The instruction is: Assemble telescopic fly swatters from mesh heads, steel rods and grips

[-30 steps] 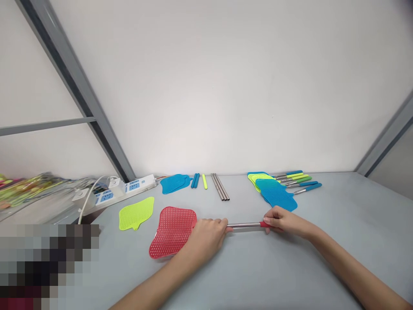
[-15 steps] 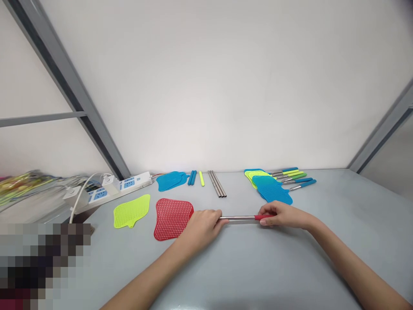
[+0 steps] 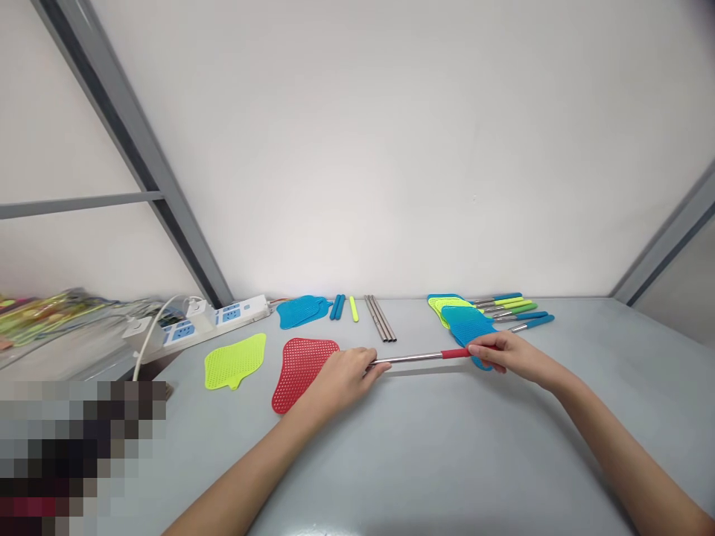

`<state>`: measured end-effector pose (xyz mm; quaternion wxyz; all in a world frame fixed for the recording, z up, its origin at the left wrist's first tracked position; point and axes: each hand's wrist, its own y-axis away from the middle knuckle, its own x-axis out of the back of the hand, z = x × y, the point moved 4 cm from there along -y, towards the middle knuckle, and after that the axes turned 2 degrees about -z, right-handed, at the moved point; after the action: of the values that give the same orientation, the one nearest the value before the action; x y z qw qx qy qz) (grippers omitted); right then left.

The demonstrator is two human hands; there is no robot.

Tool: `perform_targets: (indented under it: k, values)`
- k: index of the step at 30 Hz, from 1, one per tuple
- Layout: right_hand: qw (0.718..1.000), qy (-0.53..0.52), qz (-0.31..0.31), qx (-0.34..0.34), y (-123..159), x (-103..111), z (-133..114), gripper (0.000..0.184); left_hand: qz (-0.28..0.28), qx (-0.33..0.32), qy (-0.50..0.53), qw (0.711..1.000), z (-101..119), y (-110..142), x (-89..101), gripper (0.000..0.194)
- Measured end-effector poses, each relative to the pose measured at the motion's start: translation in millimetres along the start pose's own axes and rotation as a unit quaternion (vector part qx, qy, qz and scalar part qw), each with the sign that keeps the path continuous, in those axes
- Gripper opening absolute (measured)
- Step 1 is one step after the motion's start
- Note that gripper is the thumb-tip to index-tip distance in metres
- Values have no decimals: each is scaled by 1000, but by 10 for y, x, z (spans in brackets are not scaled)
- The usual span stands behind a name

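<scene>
What a moment at the worktop (image 3: 558, 447)! Front and centre, a steel fly-swatter handle (image 3: 407, 358), lifted clear and running across the view at a slight slant, its red sleeve (image 3: 455, 353) at the far right end. On the bare steel end, the left hand (image 3: 342, 380), grip pressed firmly together around the tube, fingers (image 3: 363, 370) curled over it. Out at the other end, the right hand (image 3: 503, 353), grip pinching the red sleeve between thumb and fingers! Right beneath that hand, a blue swatter head (image 3: 466, 326) on top of a small stack with a lime head (image 3: 444, 307) under it, any contact impossible to call from this angle. Just beside the left hand, a red swatter head (image 3: 302, 374), its edge partly tucked behind the wrist, and further left a lime swatter head (image 3: 234, 361) lying flat. Along the back, a blue swatter head (image 3: 302, 311), two blue sleeves (image 3: 337, 307), a single yellow sleeve (image 3: 354, 309) and a neat bunch of steel tubes (image 3: 380, 318). Far right, a fan of finished handles (image 3: 517, 311) in blue and green. Off to the back left, a white power strip (image 3: 234, 313) with a white cable (image 3: 146, 339) curving away from it.
</scene>
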<state>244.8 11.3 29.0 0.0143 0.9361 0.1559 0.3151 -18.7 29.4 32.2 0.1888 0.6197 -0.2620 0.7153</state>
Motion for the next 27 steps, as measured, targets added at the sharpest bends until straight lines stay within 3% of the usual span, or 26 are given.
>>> perform_targets:
  k: [7, 12, 19, 27]
  values:
    - [1000, 23, 12, -14, -21, -8, 35, 34, 3, -9, 7, 1000, 45, 17, 12, 41]
    - [997, 67, 29, 41, -30, -49, 5, 34, -6, -12, -2, 1000, 43, 31, -109, 41]
    - [994, 85, -6, 68, -70, -153, 25, 31, -28, -20, -22, 999, 97, 73, -232, 39]
    - [997, 49, -53, 26, -126, -228, 147, 36, -35, -25, -52, 998, 171, 103, -233, 40]
